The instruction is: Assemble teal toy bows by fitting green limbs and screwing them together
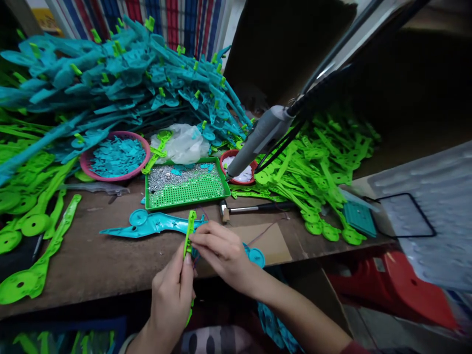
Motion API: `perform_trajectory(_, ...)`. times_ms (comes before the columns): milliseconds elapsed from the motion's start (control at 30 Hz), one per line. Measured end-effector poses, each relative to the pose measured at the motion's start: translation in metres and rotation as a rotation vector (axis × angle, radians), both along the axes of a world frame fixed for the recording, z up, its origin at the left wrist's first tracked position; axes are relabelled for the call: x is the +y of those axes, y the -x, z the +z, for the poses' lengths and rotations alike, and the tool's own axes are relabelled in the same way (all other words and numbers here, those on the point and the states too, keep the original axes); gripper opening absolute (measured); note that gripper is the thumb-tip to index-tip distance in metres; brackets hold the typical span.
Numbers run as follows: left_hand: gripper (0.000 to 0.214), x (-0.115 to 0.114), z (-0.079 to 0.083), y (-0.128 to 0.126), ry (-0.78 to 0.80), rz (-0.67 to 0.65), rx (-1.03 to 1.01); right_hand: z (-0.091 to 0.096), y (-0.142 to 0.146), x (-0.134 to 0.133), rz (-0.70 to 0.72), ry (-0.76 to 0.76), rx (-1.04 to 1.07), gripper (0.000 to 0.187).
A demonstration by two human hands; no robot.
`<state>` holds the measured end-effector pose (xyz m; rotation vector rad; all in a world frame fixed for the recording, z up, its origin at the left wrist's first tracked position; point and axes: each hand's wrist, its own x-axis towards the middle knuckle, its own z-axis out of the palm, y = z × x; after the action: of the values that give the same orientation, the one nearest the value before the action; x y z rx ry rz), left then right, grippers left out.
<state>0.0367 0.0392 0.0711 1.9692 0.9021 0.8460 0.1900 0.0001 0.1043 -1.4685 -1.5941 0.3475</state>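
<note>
Two hands worked a green strip over a teal plastic piece at the desk's near edge.
The left hand (173,290) was closed around the thin, upright green strip (190,230); the right hand (221,250), at its 2 o'clock, pinched the strip's top, resting on the long teal piece (155,223) lying flat on the desk (103,260).

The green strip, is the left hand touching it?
Touching. The head view shows the left hand with its thumb pressed against the green strip, which runs through its grip beside the right hand.
</note>
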Motion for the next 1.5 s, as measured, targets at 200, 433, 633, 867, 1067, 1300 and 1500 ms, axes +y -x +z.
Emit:
perform_trajectory(200, 0.034, -0.003, 0.000, -0.001, -0.027, -0.014, -0.015, 0.003, -0.001, -0.004, -0.046, 0.042, 0.126, 0.016)
perform_trajectory(433, 0.033, -0.008, -0.006, 0.002, 0.034, -0.011, -0.041, 0.008, -0.003, -0.006, -0.030, 0.111, 0.165, 0.009)
perform_trajectory(633, 0.034, -0.005, -0.002, 0.002, -0.239, 0.014, -0.011, 0.006, 0.004, -0.007, -0.043, 0.070, -0.033, 0.010)
perform_trajectory(867, 0.040, -0.011, -0.006, 0.005, -0.022, -0.049, -0.045, -0.006, 0.004, -0.007, 0.001, -0.138, -0.110, 0.016)
perform_trajectory(1067, 0.043, -0.019, -0.010, 0.005, 0.206, -0.063, -0.111, -0.015, 0.003, -0.005, 0.014, -0.120, 0.145, 0.020)
perform_trajectory(1300, 0.043, -0.017, -0.005, 0.001, 0.532, -0.038, -0.147, -0.012, 0.005, -0.006, -0.022, -0.083, 0.092, 0.020)
perform_trajectory(1500, 0.048, -0.018, 0.002, 0.001, 0.721, 0.002, -0.181, -0.011, 0.001, -0.005, 0.049, -0.132, -0.298, 0.028)
